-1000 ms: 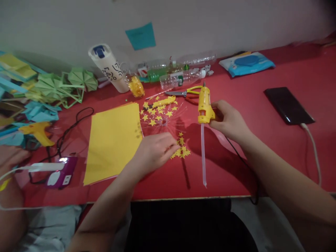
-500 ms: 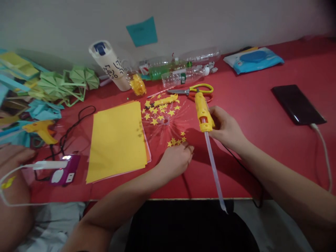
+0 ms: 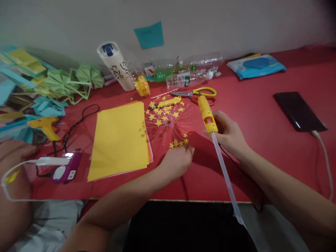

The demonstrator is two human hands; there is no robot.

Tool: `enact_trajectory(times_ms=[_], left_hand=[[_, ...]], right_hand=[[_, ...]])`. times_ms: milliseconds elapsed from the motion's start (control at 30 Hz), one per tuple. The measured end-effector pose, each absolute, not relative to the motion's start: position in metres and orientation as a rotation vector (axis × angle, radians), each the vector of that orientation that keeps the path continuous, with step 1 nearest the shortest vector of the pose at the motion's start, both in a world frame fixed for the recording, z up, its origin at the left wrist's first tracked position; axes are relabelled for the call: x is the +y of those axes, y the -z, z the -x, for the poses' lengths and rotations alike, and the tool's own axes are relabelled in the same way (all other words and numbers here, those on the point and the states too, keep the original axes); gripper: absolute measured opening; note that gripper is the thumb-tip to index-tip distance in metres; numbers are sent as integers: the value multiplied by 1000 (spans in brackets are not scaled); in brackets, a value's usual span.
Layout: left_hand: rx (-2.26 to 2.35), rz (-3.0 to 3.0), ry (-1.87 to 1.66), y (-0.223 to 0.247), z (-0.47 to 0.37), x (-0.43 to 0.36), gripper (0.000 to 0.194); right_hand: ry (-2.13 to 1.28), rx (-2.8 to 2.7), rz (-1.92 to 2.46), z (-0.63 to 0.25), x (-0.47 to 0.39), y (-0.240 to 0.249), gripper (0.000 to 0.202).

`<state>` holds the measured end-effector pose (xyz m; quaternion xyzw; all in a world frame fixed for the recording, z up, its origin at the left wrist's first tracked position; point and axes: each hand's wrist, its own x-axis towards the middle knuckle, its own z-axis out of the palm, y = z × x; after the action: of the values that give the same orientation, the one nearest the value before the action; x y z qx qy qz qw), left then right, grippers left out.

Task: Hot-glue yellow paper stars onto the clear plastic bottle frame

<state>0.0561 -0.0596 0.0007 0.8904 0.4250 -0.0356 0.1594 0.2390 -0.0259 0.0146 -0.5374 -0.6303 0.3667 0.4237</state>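
Observation:
My right hand (image 3: 229, 134) is closed around a yellow hot glue gun (image 3: 207, 113), its nozzle pointing away from me. A long translucent glue stick (image 3: 227, 178) sticks out of its back end, over the table's front edge. My left hand (image 3: 178, 161) rests low over the red table with its fingers curled together; whatever may be between them is hidden. Just beyond its knuckles lies a small group of yellow paper stars (image 3: 181, 143). Farther back, more yellow stars (image 3: 158, 122) lie around a clear plastic piece cut into fanned strips (image 3: 168, 122), beside a yellow utility knife (image 3: 169, 102).
Yellow paper sheets (image 3: 119, 140) are stacked left of centre. Scissors (image 3: 203, 92), plastic bottles (image 3: 181, 80) and a white tumbler (image 3: 115, 66) are behind. A phone (image 3: 299, 111) and wipes (image 3: 256, 66) are right. Leftward are a power strip (image 3: 67, 168), another glue gun (image 3: 46, 126) and another person's arm (image 3: 15, 168).
The glue gun has tilted, its glue stick's tail swinging to the right. My left hand stays curled by the stars. The whole view has shifted slightly.

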Motion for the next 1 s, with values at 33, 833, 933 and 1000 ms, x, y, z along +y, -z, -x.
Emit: enact_trajectory(times_ms=[33, 833, 933, 1000], left_hand=[[1230, -2510, 63, -1, -56, -60, 22], [835, -1117, -838, -19, -50, -62, 34], [841, -1128, -844, -18, -50, -62, 32], [855, -1109, -841, -17, -50, -61, 30]], right_hand=[[-892, -1574, 1342, -239, -27, -15, 28], [-860, -1709, 1132, -210, -58, -20, 10], [-887, -1729, 1132, -210, -57, -21, 10], [-875, -1726, 1138, -209, -57, -21, 9]])
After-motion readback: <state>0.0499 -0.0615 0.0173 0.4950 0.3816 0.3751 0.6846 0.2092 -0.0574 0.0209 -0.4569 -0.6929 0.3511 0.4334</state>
